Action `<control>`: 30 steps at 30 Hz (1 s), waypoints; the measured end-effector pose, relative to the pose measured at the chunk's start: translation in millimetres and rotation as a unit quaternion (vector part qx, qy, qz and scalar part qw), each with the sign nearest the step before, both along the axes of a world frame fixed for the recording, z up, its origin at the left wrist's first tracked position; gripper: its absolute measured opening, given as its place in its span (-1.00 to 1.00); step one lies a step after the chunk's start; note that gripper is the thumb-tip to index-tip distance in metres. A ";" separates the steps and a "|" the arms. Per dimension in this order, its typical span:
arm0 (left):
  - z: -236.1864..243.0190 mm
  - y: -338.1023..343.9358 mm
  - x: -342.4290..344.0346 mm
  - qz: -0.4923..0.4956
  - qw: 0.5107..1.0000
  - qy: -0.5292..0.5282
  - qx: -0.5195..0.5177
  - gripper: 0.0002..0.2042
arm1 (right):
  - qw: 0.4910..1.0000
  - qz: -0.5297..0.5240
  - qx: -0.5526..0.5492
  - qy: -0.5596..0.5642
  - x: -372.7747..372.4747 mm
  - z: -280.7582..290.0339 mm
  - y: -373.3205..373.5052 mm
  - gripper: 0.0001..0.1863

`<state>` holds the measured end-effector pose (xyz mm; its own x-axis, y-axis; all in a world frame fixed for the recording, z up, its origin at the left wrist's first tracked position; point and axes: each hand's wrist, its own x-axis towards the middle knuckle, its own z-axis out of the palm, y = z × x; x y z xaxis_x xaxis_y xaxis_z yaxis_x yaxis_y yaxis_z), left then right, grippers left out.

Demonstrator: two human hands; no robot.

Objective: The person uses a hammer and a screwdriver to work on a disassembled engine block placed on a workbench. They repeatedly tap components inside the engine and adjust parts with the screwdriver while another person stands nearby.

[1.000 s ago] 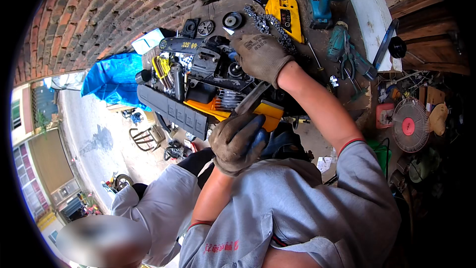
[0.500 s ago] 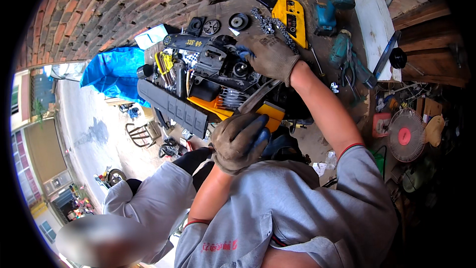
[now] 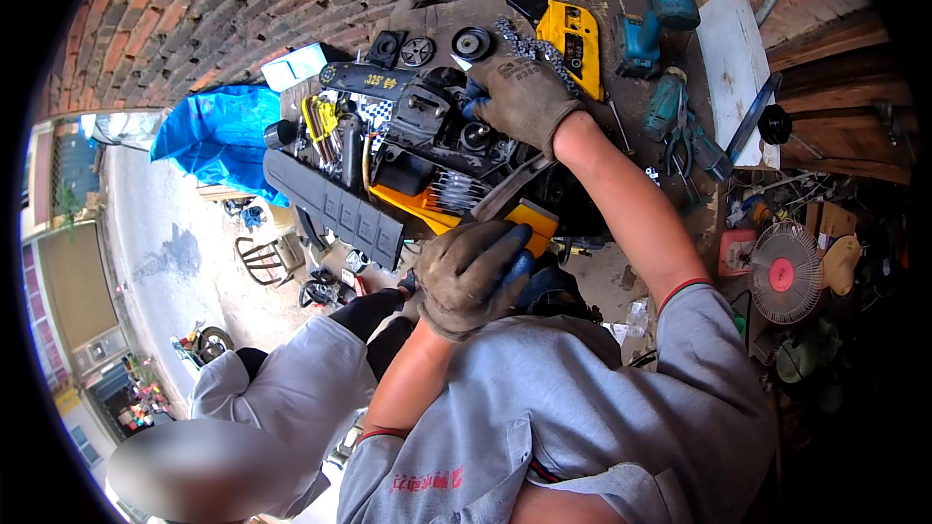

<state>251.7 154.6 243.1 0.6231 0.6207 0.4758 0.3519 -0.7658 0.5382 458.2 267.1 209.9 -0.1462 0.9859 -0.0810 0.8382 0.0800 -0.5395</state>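
One saw (image 3: pixel 422 114), opened; chain (image 3: pixel 524 43) and yellow cover (image 3: pixel 571 37) unfitted, far right; my left hand (image 3: pixel 473 277) grips a dark bar (image 3: pixel 513 186); right hand (image 3: pixel 524 99), hold I cannot tell.

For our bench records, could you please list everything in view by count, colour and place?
workbench: 1, brownish, under parts
chainsaw body: 1, black and orange, centre
guide bar: 1, dark, far left bench
panel: 1, black, near left bench
chain: 1, grey, far bench
cover: 1, yellow, right of chain
round parts: 2, black, far bench
power tools: 2, teal, right bench
tarp: 1, blue, left
red-centred fan: 1, greyish, right
brick wall: 1, reddish, far
clutter: uncountable, mixed, right
co-worker: 1, pale-shirted, lower left
metal bar: 1, grey, left hand
left hand: 1, brown-gloved, gripping bar
right hand: 1, brown-gloved, over chainsaw body
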 end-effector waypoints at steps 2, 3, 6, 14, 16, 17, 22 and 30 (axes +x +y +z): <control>2.8 1.1 0.3 -0.005 1.000 0.002 -0.002 -0.55 | 0.998 0.016 0.060 -0.005 0.2 -7.3 -2.7 -0.67; 3.3 0.4 0.3 -0.008 1.000 0.004 -0.004 -0.55 | 0.998 0.025 0.061 -0.003 0.0 -7.5 -3.4 -0.67; -1.3 1.7 -1.5 -0.010 1.000 0.008 0.008 -0.54 | 0.996 0.069 0.057 0.002 1.5 -6.0 -0.2 -0.66; -1.6 4.5 -1.9 -0.013 1.000 -0.002 0.010 -0.57 | 0.994 -0.065 0.019 0.088 45.2 24.8 -29.3 -0.72; 0.4 5.2 2.5 -0.014 1.000 -0.006 0.007 -0.60 | 0.978 -0.112 0.106 0.137 79.1 16.3 -60.4 -0.71; 2.7 4.4 1.1 -0.010 1.000 -0.009 0.005 -0.63 | 0.962 -0.157 0.132 0.178 90.1 13.5 -73.7 -0.73; -3.1 -6.7 1.6 0.017 0.999 -0.032 -0.013 -0.73 | 0.840 -0.444 0.152 0.273 175.3 -21.1 -176.9 -0.73; -2.2 -7.9 3.6 0.045 0.995 -0.061 -0.063 -0.70 | 0.882 -0.470 0.026 -0.037 170.7 -83.1 -253.6 -0.63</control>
<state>255.2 146.8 240.9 0.5048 0.7315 0.4583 0.3430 -0.6572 0.6711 629.0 13.5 126.8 0.7407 0.6718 -0.0076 0.5801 -0.6451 -0.4973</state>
